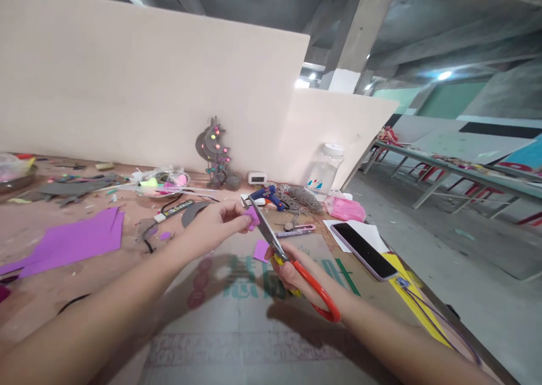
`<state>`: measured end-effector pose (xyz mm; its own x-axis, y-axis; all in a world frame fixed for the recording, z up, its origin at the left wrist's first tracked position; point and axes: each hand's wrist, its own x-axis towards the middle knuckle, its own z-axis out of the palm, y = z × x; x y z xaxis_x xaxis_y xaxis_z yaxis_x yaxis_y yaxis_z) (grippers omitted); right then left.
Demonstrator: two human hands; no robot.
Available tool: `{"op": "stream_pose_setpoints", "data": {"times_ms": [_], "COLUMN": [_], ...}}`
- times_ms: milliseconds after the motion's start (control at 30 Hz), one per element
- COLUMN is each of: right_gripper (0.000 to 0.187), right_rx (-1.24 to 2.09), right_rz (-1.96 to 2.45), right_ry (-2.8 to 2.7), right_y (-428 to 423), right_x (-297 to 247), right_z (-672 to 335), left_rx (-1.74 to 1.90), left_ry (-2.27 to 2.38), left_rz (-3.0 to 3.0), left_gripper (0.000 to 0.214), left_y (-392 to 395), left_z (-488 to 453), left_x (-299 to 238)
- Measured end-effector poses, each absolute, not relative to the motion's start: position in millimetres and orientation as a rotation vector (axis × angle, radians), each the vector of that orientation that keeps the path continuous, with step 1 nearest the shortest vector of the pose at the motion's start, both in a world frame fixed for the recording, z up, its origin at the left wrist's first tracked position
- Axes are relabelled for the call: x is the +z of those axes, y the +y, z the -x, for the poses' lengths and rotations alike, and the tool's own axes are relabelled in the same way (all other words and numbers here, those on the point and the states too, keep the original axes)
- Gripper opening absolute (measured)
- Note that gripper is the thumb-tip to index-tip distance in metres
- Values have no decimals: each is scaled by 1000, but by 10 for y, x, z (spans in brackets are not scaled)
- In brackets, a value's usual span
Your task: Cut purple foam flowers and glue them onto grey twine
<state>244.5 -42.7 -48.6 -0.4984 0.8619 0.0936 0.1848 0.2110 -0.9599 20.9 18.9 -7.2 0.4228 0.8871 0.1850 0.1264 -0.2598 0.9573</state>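
Note:
Between the thumb and fingers of my left hand is a small purple piece of paper or foam sheet. My right hand is closed round a pair of scissors with red and yellow handles. Their blades point up and away, right beside the purple piece. Below my hands lies a flat cardboard sheet with green and red print. A purple square rests on it, partly behind my right hand. At the left is a larger purple sheet with a slit edge.
Behind stand a crescent-shaped decoration, a white digital clock, a blue glue gun, grey yarn and a clear jar. A phone lies at the right near the table edge. A pale board closes off the back.

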Motion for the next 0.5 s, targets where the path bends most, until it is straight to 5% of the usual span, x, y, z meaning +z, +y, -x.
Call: {"op": "stream_pose_setpoints", "data": {"times_ms": [500], "right_gripper": [45], "right_rx": [1512], "right_rz": [868], "right_ry": [-1727], "right_y": [-363], "right_x": [-543], "right_z": [-2586], "left_rx": [947], "left_ry": [906], "left_rz": [-1562], "left_gripper": [27], "left_y": [78], "left_z": [-423], "left_x": [-259]}}
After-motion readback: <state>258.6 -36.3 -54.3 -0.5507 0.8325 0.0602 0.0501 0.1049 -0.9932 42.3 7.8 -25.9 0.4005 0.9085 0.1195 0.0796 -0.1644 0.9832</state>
